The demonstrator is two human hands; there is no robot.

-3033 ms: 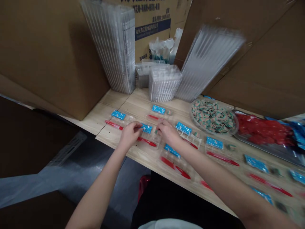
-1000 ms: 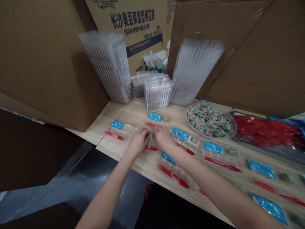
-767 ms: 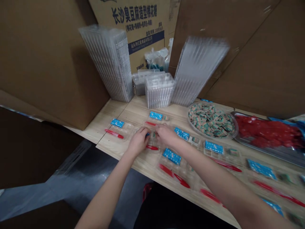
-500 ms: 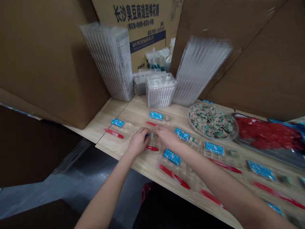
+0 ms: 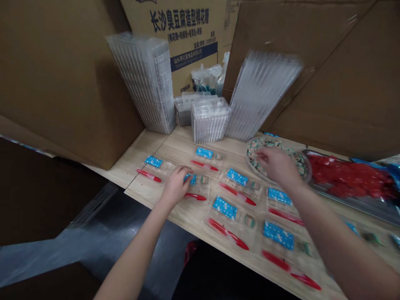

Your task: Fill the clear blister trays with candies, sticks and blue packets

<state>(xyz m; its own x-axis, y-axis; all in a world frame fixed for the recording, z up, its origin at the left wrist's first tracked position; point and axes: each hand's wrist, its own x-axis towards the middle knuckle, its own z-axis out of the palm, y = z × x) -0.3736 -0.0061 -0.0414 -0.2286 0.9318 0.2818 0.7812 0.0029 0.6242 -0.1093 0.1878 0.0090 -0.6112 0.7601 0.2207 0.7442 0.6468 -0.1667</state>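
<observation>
Now the right hand (image 5: pixel 276 164) bunches its fingers together in the round candy tray (image 5: pixel 249 157); the left hand (image 5: pixel 175 187) covers a blue packet (image 5: pixel 190 179), fingers together. Whether either grip clamps anything is hidden.

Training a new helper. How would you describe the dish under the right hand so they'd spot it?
Along the back of the wooden table, find the stack of clear trays, then look right. Beside the metal tray of red pieces sits a round clear dish of striped sweets. It is the only round dish, with the right hand over it.
</observation>
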